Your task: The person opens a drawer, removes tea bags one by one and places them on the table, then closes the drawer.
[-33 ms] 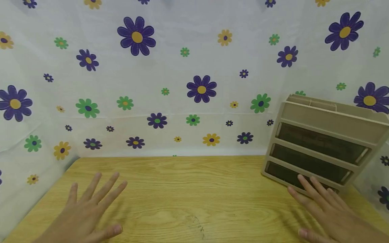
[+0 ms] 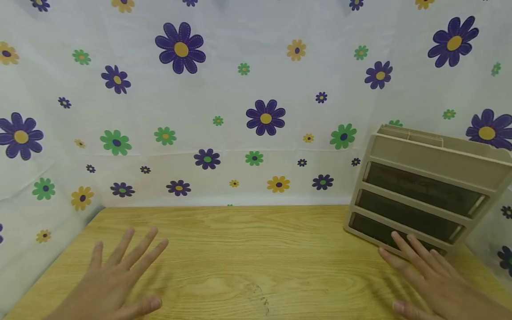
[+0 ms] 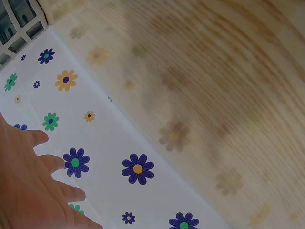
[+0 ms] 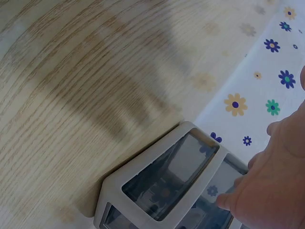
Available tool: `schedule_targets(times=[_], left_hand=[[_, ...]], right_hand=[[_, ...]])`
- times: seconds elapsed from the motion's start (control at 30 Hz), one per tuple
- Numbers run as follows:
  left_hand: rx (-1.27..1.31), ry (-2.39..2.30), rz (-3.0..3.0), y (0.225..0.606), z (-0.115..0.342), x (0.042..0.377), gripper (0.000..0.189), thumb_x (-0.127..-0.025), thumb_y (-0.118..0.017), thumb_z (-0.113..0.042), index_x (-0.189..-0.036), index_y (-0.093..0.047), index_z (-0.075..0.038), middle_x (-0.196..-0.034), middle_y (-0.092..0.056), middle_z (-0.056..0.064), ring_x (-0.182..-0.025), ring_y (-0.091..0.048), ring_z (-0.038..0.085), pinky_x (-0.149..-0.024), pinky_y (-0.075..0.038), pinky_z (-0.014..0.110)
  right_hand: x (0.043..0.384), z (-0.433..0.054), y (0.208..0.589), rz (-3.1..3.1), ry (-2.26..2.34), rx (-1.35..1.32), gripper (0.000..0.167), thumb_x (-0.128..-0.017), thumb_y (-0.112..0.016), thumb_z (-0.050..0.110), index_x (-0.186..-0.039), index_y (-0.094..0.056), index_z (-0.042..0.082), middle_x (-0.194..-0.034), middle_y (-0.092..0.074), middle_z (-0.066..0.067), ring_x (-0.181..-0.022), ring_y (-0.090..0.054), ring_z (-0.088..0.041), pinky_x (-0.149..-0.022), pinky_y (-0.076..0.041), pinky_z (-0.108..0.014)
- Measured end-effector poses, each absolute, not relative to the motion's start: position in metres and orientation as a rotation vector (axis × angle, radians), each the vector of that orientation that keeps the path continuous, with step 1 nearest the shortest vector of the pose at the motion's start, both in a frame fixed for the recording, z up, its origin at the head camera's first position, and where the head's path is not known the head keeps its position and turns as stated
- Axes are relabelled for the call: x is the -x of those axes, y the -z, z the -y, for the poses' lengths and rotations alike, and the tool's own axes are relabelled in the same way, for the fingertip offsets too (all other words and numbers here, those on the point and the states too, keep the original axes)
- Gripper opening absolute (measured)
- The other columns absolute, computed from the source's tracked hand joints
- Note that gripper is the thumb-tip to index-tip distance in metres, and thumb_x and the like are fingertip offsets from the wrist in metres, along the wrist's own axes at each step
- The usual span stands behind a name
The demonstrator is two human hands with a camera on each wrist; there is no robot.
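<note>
My left hand (image 2: 110, 282) hovers palm down above the left side of the wooden table (image 2: 256, 258), fingers spread and nothing in its grasp. On the opposite side, my right hand (image 2: 440, 284) is likewise spread and holds nothing. Its fingertips overlap the lowest dark window of a beige drawer organizer (image 2: 428, 160) in the head view. That organizer has several dark see-through drawer fronts and a divided open top. Part of its grey-beige frame (image 4: 114, 183) shows below the right hand (image 4: 276, 176) in the right wrist view.
A white cloth (image 2: 224, 98) printed with purple, green and yellow flowers hangs behind the table and along both sides. Dark marks (image 2: 262, 298) spot the tabletop near the front middle. The organizer stands angled at the table's back right.
</note>
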State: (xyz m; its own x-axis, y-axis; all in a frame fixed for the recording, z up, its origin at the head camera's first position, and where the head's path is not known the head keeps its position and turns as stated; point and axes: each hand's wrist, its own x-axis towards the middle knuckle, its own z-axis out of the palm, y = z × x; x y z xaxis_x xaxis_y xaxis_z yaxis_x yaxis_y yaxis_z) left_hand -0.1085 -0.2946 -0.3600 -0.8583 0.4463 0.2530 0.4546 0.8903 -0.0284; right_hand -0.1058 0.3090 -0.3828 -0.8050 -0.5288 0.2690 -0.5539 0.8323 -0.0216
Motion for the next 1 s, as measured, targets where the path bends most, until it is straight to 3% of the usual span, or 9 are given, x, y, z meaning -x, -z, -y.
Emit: schedule_targets(times=[0.23, 0.33, 0.43, 0.6, 0.8, 0.97, 1.0], left_hand=[[0.682, 0.013, 2.793, 0.36, 0.292, 0.108, 0.098, -0.081, -0.067, -0.064, -0.16, -0.018, -0.034, -0.169, -0.007, -0.004, -0.149, -0.019, 0.047, -0.105, 0.033, 0.048], [0.695, -0.001, 2.778, 0.358, 0.29, 0.107, 0.098, -0.081, -0.067, -0.065, -0.16, -0.018, -0.034, -0.169, -0.009, -0.003, -0.148, -0.021, 0.046, -0.106, 0.032, 0.047], [0.712, -0.007, 2.761, 0.354, 0.287, 0.108, 0.098, -0.081, -0.067, -0.066, -0.16, -0.018, -0.034, -0.168, -0.011, -0.002, -0.152, -0.015, 0.041, -0.107, 0.031, 0.046], [0.734, -0.021, 2.75, 0.351, 0.282, 0.11, 0.097, -0.082, -0.065, -0.066, -0.16, -0.017, -0.034, -0.168, -0.015, 0.0, -0.155, 0.008, 0.019, -0.108, 0.031, 0.04], [0.779, -0.003, 2.703, 0.351, 0.281, 0.114, 0.095, -0.084, -0.067, -0.062, -0.16, -0.02, -0.03, -0.165, -0.025, 0.006, -0.155, -0.009, 0.02, -0.113, 0.024, 0.029], [0.804, 0.002, 2.691, 0.35, 0.278, 0.117, 0.095, -0.085, -0.067, -0.061, -0.16, -0.02, -0.03, -0.164, -0.028, 0.005, -0.154, -0.003, 0.008, -0.113, 0.022, 0.021], [0.816, 0.009, 2.682, 0.35, 0.277, 0.118, 0.095, -0.084, -0.067, -0.061, -0.16, -0.02, -0.029, -0.163, -0.029, 0.004, -0.154, -0.004, 0.007, -0.113, 0.021, 0.02]], right_hand=[[0.107, -0.309, 0.384, 2.779, -0.128, -0.798, 0.091, -0.089, -0.071, 0.044, -0.161, -0.017, 0.029, -0.169, 0.007, -0.004, -0.151, 0.022, -0.014, -0.106, 0.029, -0.031], [0.107, -0.308, 0.382, 2.771, -0.094, -0.792, 0.09, -0.089, -0.07, 0.046, -0.161, -0.017, 0.029, -0.169, 0.006, -0.005, -0.151, 0.022, -0.015, -0.106, 0.03, -0.03], [0.107, -0.307, 0.379, 2.758, -0.051, -0.777, 0.091, -0.088, -0.069, 0.048, -0.161, -0.017, 0.03, -0.169, 0.005, -0.006, -0.151, 0.022, -0.015, -0.106, 0.029, -0.027], [0.105, -0.305, 0.375, 2.721, -0.029, -0.771, 0.093, -0.087, -0.071, 0.049, -0.161, -0.018, 0.029, -0.169, 0.002, -0.007, -0.151, 0.022, -0.013, -0.107, 0.028, -0.026], [0.105, -0.303, 0.366, 2.671, 0.005, -0.788, 0.091, -0.087, -0.07, 0.05, -0.16, -0.021, 0.027, -0.169, -0.001, -0.009, -0.154, 0.015, -0.016, -0.111, 0.025, -0.026], [0.105, -0.302, 0.361, 2.696, 0.019, -0.76, 0.091, -0.088, -0.069, 0.052, -0.16, -0.019, 0.029, -0.169, -0.003, -0.008, -0.155, 0.006, -0.022, -0.11, 0.026, -0.027], [0.105, -0.302, 0.36, 2.709, 0.007, -0.752, 0.091, -0.088, -0.069, 0.052, -0.16, -0.019, 0.029, -0.169, -0.004, -0.009, -0.155, 0.0, -0.027, -0.114, 0.026, -0.036]])
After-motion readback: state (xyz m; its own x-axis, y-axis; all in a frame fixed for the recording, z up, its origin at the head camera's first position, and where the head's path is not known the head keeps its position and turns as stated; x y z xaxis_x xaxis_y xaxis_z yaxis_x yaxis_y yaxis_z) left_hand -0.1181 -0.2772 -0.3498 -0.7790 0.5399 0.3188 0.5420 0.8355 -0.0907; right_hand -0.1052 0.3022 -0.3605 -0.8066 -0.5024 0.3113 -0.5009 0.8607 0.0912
